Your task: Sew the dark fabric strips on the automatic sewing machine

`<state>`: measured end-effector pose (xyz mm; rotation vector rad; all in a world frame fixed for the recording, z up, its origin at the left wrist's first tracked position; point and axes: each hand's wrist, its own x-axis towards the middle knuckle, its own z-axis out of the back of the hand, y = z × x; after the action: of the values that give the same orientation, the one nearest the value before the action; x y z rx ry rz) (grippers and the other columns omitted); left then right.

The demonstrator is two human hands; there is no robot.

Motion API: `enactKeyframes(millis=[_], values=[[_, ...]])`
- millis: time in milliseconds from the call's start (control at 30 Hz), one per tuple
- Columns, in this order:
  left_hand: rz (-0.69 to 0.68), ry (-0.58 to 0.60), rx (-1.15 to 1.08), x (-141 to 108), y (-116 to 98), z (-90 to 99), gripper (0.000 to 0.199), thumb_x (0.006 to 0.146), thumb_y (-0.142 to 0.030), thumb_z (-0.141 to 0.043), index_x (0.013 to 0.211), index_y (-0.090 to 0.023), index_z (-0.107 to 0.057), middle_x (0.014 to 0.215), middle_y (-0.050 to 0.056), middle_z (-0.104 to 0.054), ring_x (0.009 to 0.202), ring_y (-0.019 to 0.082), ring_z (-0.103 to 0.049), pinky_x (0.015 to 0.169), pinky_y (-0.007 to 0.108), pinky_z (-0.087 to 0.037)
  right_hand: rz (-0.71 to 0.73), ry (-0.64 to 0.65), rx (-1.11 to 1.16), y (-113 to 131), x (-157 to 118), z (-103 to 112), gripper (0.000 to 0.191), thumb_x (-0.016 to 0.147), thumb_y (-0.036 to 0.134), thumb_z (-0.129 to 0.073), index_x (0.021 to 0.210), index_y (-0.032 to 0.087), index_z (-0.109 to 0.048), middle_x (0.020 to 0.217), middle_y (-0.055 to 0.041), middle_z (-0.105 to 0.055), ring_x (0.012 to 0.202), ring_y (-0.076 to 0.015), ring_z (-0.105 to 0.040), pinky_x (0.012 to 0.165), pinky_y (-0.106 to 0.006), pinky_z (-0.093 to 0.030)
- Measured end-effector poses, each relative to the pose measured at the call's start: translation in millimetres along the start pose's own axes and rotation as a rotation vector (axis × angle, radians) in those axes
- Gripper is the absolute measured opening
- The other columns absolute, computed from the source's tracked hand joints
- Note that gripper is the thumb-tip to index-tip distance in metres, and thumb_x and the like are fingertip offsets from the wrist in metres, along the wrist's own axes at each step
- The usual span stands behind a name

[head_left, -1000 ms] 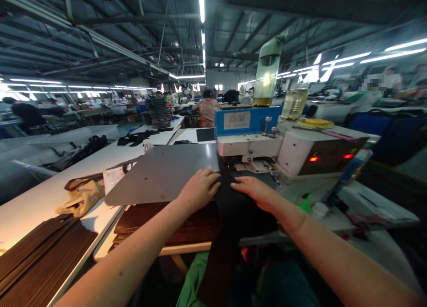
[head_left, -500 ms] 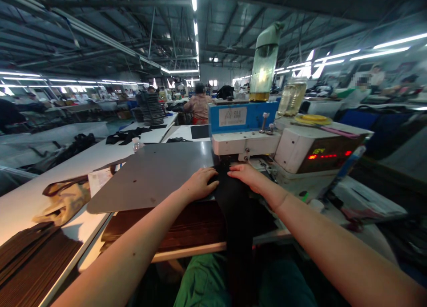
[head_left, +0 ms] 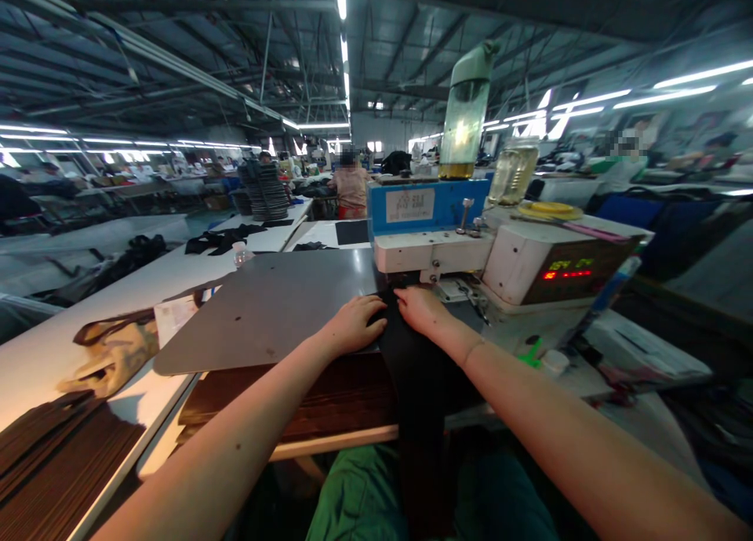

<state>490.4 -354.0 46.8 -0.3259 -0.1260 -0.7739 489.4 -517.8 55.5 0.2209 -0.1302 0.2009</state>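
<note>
A long black fabric strip (head_left: 415, 361) runs from under the head of a blue-and-white machine (head_left: 432, 252) down over the table edge toward my lap. On its left edge, my left hand (head_left: 354, 323) holds it with curved fingers, the thumb a little apart. My right hand (head_left: 420, 309) pinches the strip at its right side, close to the machine head. Both hands are just in front of the head, their fingertips a short way apart. What the strip meets under the head is hidden.
A grey metal plate (head_left: 282, 306) extends left, above stacked dark brown sheets (head_left: 329, 408). A control box (head_left: 565, 263) with lit digits stands right. An oil bottle (head_left: 467, 114) and a jar (head_left: 514, 171) top the machine. Tan cloth (head_left: 121, 353) lies left; a person (head_left: 351, 188) sits ahead.
My right hand has shifted slightly left along the strip, its fingers closing in more. A green item on the right shows more fully. My left hand has barely moved.
</note>
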Motion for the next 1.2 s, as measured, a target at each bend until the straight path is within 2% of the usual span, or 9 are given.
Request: enactKeyframes(millis=[100, 233, 400, 767, 967, 1200], values=[[0.001, 0.008, -0.007, 0, -2, 1.4, 0.034, 0.082, -0.025, -0.049, 0.113, -0.011, -0.054, 0.123, 0.011, -0.053, 0.115, 0.02, -0.047, 0.101, 0.034, -0.034, 0.044, 0.033, -0.051, 0, 1, 1, 0.034, 0.084, 0.013, -0.039, 0.108, 0.013, -0.062, 0.103, -0.0134, -0.065, 0.093, -0.0222, -0.061, 0.081, -0.028, -0.045], [-0.006, 0.012, -0.017, 2, -1, 2.1, 0.033, 0.082, -0.025, -0.049, 0.112, -0.014, -0.055, 0.12, 0.009, -0.055, 0.113, 0.02, -0.048, 0.1, 0.033, -0.035, 0.062, 0.063, -0.064, -4, 7, 0, 0.034, 0.082, 0.013, -0.04, 0.109, 0.017, -0.062, 0.108, -0.0102, -0.064, 0.098, -0.02, -0.06, 0.085, -0.026, -0.043], [-0.014, 0.007, -0.018, 3, 0, 0.7, 0.034, 0.081, -0.024, -0.049, 0.112, -0.013, -0.055, 0.119, 0.01, -0.056, 0.113, 0.021, -0.048, 0.1, 0.034, -0.035, 0.093, 0.091, -0.049, -9, 11, -1, 0.037, 0.081, 0.012, -0.039, 0.111, 0.016, -0.06, 0.111, -0.0105, -0.063, 0.101, -0.0204, -0.059, 0.087, -0.027, -0.042], [-0.004, 0.014, -0.022, 5, 2, 0.1, 0.035, 0.082, -0.025, -0.049, 0.114, -0.012, -0.053, 0.122, 0.01, -0.054, 0.114, 0.02, -0.047, 0.101, 0.034, -0.034, 0.093, 0.043, -0.02, -11, 10, -2, 0.036, 0.081, 0.012, -0.039, 0.109, 0.015, -0.061, 0.111, -0.011, -0.063, 0.1, -0.0199, -0.059, 0.087, -0.026, -0.042], [0.002, 0.013, -0.018, 9, 5, -1.6, 0.036, 0.082, -0.025, -0.047, 0.115, -0.012, -0.053, 0.122, 0.01, -0.054, 0.116, 0.02, -0.045, 0.102, 0.033, -0.034, 0.05, -0.021, -0.02, -11, 11, -4, 0.033, 0.084, 0.019, -0.04, 0.108, 0.013, -0.062, 0.109, -0.0128, -0.063, 0.099, -0.0214, -0.059, 0.087, -0.028, -0.042], [-0.019, 0.02, -0.014, 12, 9, -1.0, 0.034, 0.082, -0.027, -0.048, 0.113, -0.014, -0.054, 0.121, 0.008, -0.055, 0.114, 0.02, -0.046, 0.101, 0.033, -0.034, 0.015, -0.037, -0.015, -8, 10, -4, 0.031, 0.084, 0.022, -0.041, 0.106, 0.015, -0.063, 0.109, -0.011, -0.063, 0.1, -0.0207, -0.058, 0.087, -0.028, -0.042]])
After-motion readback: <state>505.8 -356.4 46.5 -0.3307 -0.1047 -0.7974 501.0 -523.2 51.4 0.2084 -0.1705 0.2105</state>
